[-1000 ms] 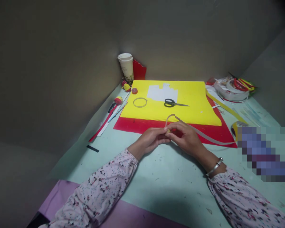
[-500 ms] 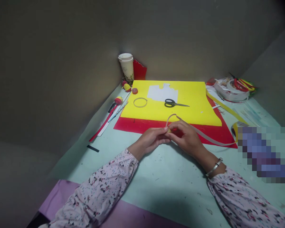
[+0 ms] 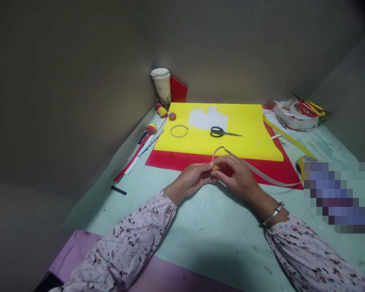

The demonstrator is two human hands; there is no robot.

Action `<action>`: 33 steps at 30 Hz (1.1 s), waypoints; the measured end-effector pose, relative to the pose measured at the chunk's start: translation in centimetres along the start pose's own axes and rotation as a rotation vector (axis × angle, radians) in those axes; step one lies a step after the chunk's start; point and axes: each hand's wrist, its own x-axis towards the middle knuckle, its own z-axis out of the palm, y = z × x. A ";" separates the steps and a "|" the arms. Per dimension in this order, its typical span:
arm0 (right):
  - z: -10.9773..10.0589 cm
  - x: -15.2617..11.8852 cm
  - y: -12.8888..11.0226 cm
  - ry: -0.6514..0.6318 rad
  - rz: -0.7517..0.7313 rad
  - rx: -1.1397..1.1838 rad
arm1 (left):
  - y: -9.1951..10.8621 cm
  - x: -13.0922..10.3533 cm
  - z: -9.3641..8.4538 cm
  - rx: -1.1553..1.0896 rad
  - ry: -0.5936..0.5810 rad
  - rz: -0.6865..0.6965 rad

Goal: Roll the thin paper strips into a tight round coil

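Your pale green desk (image 3: 170, 231) bears yellow sheets (image 3: 197, 142) beyond your left hand (image 3: 196, 178) and right hand (image 3: 239, 176). A pale strip (image 3: 267, 177) loops past the right hand; scissors (image 3: 217, 132), farther beyond, block nothing. Both hands pinch a small yellow piece (image 3: 215, 167), apparently working the strip against it; the next move seems to need a steady hold.

A narrow pale strip (image 3: 267, 177) arches up in a small loop at my fingertips (image 3: 211, 165) – then runs off slack to the right. A tiny yellowish piece (image 3: 215, 167) sits pinched there – partly hidden.
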 end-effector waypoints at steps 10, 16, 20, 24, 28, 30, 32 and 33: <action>-0.1 0.0 -0.2 0.024 -0.036 -0.005 | 0.0 0.0 0.0 0.030 0.012 -0.007; -0.2 0.0 -0.2 -0.016 -0.023 0.037 | 0.0 0.0 0.0 0.031 0.008 -0.014; -0.2 0.0 -0.1 -0.030 -0.019 0.038 | 0.0 -0.1 0.0 0.022 0.005 -0.015; 0.0 0.0 0.0 0.001 -0.003 -0.001 | 0.0 -0.1 0.1 0.000 -0.004 0.006; 0.2 -0.1 0.1 0.019 0.004 -0.012 | 0.0 -0.2 0.1 0.028 -0.002 0.009; 0.1 -0.1 0.0 0.013 -0.004 -0.001 | 0.0 -0.2 0.1 0.040 -0.001 0.004; 0.0 0.0 -0.2 0.008 -0.008 0.009 | 0.0 -0.2 0.0 0.042 -0.001 -0.002; 0.0 0.0 -0.2 0.006 -0.010 0.014 | 0.0 -0.1 0.0 0.041 0.000 -0.004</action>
